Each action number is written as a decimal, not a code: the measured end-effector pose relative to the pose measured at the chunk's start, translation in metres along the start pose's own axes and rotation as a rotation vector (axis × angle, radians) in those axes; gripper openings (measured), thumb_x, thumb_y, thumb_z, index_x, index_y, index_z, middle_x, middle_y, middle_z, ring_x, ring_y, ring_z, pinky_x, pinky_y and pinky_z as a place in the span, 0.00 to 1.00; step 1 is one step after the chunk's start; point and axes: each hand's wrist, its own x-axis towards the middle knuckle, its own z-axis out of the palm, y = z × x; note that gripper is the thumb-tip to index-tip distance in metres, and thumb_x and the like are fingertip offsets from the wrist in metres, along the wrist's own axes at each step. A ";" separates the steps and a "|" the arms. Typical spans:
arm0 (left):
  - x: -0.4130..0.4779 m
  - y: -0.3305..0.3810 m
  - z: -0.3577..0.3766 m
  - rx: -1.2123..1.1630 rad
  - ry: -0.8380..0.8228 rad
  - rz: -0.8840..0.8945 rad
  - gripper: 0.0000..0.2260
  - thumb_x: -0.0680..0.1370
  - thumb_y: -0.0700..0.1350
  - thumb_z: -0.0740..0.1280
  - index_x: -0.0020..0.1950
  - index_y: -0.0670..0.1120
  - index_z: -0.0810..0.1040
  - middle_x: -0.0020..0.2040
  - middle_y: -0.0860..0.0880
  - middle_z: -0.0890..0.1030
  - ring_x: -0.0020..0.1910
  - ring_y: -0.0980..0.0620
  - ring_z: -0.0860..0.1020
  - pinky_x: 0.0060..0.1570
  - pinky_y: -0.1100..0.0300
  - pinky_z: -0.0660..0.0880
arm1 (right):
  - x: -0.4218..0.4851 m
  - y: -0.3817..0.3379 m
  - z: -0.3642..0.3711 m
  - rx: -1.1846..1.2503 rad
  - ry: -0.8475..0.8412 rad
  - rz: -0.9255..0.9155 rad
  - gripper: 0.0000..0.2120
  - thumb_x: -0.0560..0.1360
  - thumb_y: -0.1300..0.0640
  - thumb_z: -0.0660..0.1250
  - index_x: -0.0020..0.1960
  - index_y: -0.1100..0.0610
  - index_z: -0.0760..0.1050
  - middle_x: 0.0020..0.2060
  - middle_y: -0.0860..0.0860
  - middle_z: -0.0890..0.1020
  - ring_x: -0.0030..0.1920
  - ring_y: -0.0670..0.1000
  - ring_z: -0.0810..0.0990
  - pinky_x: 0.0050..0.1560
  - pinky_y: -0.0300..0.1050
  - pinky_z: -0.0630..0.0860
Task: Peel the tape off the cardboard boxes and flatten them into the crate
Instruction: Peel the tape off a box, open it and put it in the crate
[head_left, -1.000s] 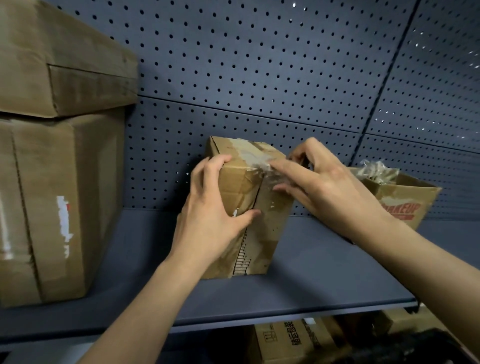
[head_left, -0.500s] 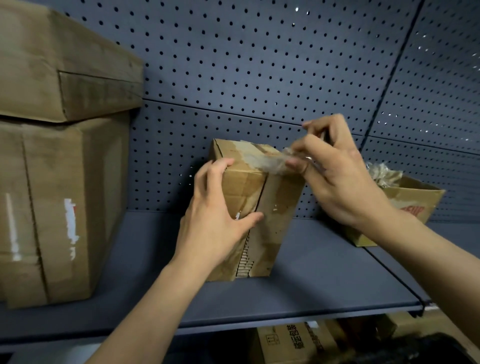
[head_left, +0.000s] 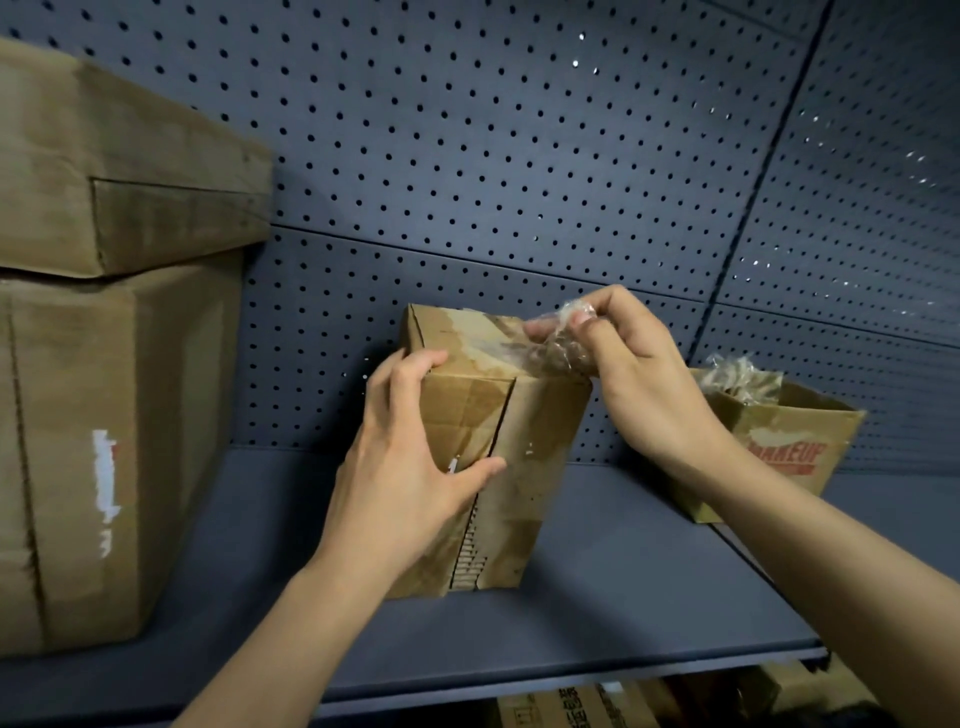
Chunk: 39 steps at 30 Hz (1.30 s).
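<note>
Grey shelf beneath both hands carries the box. Left hand grips its front left edge, curling over the top; right hand, just above, pinches crumpled tape.

Shelf: one in full view.
Boxes on it: four: large box, stacked box, small box, open box.
Boxes below: one printed box plain; rest too dark to count.
Hands: two: left hand, right hand.
Tape: one tape strip, one tape wad.
</note>
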 end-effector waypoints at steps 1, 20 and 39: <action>0.000 0.001 0.000 -0.003 -0.001 0.002 0.42 0.64 0.58 0.80 0.66 0.69 0.54 0.74 0.57 0.60 0.68 0.53 0.68 0.57 0.56 0.67 | 0.003 0.001 0.001 0.078 0.022 0.016 0.11 0.84 0.53 0.55 0.48 0.54 0.72 0.52 0.46 0.86 0.57 0.47 0.82 0.61 0.57 0.77; 0.000 0.000 -0.001 -0.034 -0.007 0.005 0.42 0.64 0.56 0.80 0.66 0.68 0.55 0.73 0.56 0.62 0.61 0.69 0.61 0.58 0.59 0.64 | 0.027 0.000 0.016 0.216 0.065 0.132 0.15 0.81 0.47 0.55 0.52 0.46 0.81 0.38 0.44 0.83 0.43 0.44 0.83 0.46 0.44 0.75; -0.001 -0.001 -0.002 -0.040 -0.002 -0.002 0.43 0.63 0.57 0.80 0.68 0.68 0.56 0.72 0.59 0.63 0.63 0.66 0.64 0.59 0.61 0.65 | 0.035 -0.002 -0.035 -0.053 -0.283 0.068 0.09 0.71 0.54 0.74 0.52 0.49 0.84 0.44 0.42 0.87 0.52 0.55 0.85 0.52 0.44 0.82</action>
